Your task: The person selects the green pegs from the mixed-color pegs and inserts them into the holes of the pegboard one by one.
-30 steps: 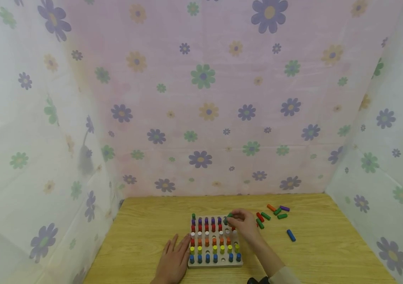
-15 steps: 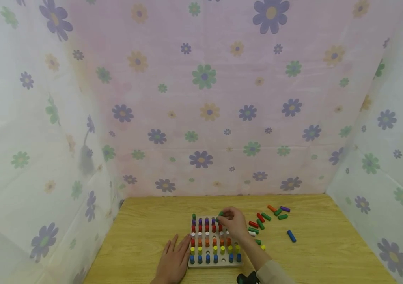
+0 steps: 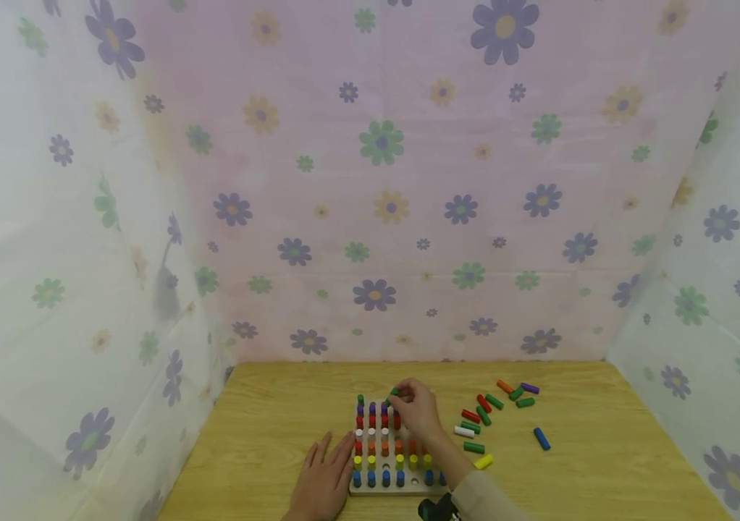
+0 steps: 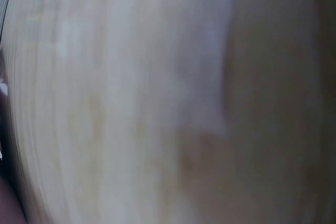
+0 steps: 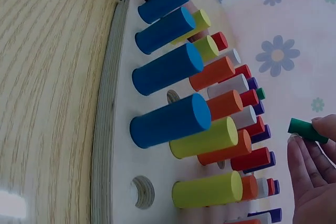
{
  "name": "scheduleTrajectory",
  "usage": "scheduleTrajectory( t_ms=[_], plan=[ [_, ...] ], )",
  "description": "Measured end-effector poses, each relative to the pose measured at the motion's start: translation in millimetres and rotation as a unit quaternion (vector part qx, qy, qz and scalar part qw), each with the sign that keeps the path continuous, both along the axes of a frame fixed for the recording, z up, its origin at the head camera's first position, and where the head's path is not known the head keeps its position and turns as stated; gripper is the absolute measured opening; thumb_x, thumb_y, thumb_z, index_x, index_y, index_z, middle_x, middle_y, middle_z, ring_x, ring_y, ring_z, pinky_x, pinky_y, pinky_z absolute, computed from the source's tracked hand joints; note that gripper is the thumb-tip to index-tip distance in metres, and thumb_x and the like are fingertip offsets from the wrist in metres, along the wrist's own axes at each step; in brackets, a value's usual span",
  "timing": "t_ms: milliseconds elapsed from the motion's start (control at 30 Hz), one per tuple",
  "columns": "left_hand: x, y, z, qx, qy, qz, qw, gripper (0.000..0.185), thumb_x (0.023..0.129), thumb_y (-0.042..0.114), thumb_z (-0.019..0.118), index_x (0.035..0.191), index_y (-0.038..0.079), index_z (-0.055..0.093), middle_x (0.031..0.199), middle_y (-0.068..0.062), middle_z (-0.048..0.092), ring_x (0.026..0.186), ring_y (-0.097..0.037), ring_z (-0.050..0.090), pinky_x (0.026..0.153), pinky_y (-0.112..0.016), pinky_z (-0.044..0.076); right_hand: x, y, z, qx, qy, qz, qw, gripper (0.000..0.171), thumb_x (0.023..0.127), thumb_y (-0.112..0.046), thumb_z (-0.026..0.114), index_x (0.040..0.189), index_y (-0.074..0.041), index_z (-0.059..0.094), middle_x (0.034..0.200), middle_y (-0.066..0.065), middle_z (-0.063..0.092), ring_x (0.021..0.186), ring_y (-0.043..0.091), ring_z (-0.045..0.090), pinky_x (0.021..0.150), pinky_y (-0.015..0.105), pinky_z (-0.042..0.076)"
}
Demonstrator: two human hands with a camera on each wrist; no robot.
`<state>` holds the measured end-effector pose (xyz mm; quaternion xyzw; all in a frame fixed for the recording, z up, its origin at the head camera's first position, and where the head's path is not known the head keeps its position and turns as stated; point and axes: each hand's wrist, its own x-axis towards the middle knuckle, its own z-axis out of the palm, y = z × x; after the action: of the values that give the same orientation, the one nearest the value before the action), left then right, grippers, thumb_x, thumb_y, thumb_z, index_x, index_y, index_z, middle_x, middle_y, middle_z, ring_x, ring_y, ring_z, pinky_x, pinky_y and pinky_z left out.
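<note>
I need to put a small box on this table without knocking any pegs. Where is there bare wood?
Bare table lies left of the left hand, out to the curtain, and in the strip behind the pegboard. The far right, beyond the blue peg, is also free. Crowded: between the board and that blue peg, where the loose pegs lie scattered beside the right hand.

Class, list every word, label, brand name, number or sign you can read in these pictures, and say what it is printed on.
None: no readable text shows on the wooden peg board, the coloured cylinder pegs, the wooden table or the flower-printed cloth. The left wrist view is a blur.
</note>
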<state>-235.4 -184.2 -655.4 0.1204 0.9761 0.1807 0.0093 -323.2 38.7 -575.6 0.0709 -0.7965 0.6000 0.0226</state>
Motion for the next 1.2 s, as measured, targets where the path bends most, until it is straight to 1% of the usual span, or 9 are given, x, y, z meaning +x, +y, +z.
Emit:
scheduleTrajectory(
  t_ms=[200,267,333,400,467,667,933,1200],
  plan=[
    [0.3,0,-1.3,-0.002,0.001,0.002,1.0000,0.059,0.112,0.048,0.024,0.160,0.018,0.039,0.161,-0.001,0.043,0.151,-0.042,0.027,0.122,-0.065,0.017,-5.9,-7,-3.3,0.017,0.025,0.003,1.000,0.017,0.096,-0.005,0.071,0.110,0.004,0.067,0.099,0.009,0.069,0.089,0.019,0.064,0.073,0.029,0.059],
    [0.6,0,-1.7,-0.002,0.002,0.003,1.0000,0.059,0.112,0.048,0.024,0.160,0.018,0.039,0.161,-0.001,0.043,0.151,-0.042,0.027,0.122,-0.065,0.017,-7.4,-9,-3.8,0.017,0.028,0.003,0.999,0.015,0.096,-0.005,0.070,0.109,0.003,0.067,0.098,0.008,0.069,0.088,0.018,0.064,0.072,0.028,0.059],
    [0.8,0,-2.0,-0.001,0.003,0.004,1.0000,0.059,0.112,0.048,0.024,0.160,0.019,0.039,0.161,-0.001,0.043,0.152,-0.042,0.026,0.123,-0.065,0.017,-8.8,-11,-4.7,0.013,0.033,0.007,0.999,0.015,0.096,-0.004,0.070,0.109,0.004,0.067,0.096,0.009,0.069,0.085,0.018,0.064,0.070,0.028,0.058],
    [1.1,-1,-1.6,-0.002,0.006,0.004,1.0000,0.058,0.112,0.048,0.025,0.160,0.018,0.040,0.161,-0.001,0.043,0.151,-0.042,0.027,0.122,-0.065,0.018,-10.1,-13,-6.5,0.012,0.030,0.011,0.999,0.014,0.096,-0.005,0.070,0.108,0.004,0.067,0.094,0.008,0.068,0.083,0.017,0.063,0.067,0.027,0.057],
    [1.5,-1,-1.2,-0.003,0.008,0.006,0.9999,0.058,0.112,0.048,0.025,0.160,0.019,0.040,0.161,0.000,0.043,0.151,-0.042,0.027,0.122,-0.065,0.018,-10.6,-16,-7.5,0.014,0.018,0.012,1.000,0.013,0.097,-0.005,0.070,0.107,0.002,0.068,0.093,0.007,0.067,0.081,0.016,0.062,0.067,0.026,0.056],
    [2.5,-1,1.1,-0.005,0.007,0.006,0.9999,0.057,0.112,0.046,0.027,0.160,0.019,0.040,0.161,0.000,0.042,0.152,-0.041,0.027,0.122,-0.065,0.018,-9.6,-19,-8.0,0.026,0.001,0.009,1.000,0.014,0.097,-0.005,0.070,0.108,0.003,0.067,0.093,0.007,0.067,0.080,0.017,0.063,0.068,0.030,0.057],
    [0.2,-1,-1.8,-0.005,0.026,-0.006,0.9996,0.058,0.112,0.047,0.024,0.159,0.018,0.041,0.161,0.001,0.042,0.151,-0.042,0.027,0.121,-0.065,0.020,-15.7,-22,-9.3,0.045,0.023,0.011,0.999,0.015,0.098,-0.007,0.069,0.110,0.003,0.067,0.096,0.007,0.068,0.085,0.018,0.063,0.072,0.032,0.059],
    [-0.4,1,-0.3,-0.003,0.021,-0.001,0.9998,0.057,0.112,0.046,0.025,0.159,0.019,0.042,0.161,0.001,0.043,0.151,-0.041,0.028,0.122,-0.063,0.019,-21.6,-27,-14.6,0.042,0.027,0.019,0.999,0.013,0.096,-0.006,0.072,0.107,0.000,0.069,0.096,0.006,0.068,0.088,0.018,0.064,0.074,0.032,0.060]
  ],
)
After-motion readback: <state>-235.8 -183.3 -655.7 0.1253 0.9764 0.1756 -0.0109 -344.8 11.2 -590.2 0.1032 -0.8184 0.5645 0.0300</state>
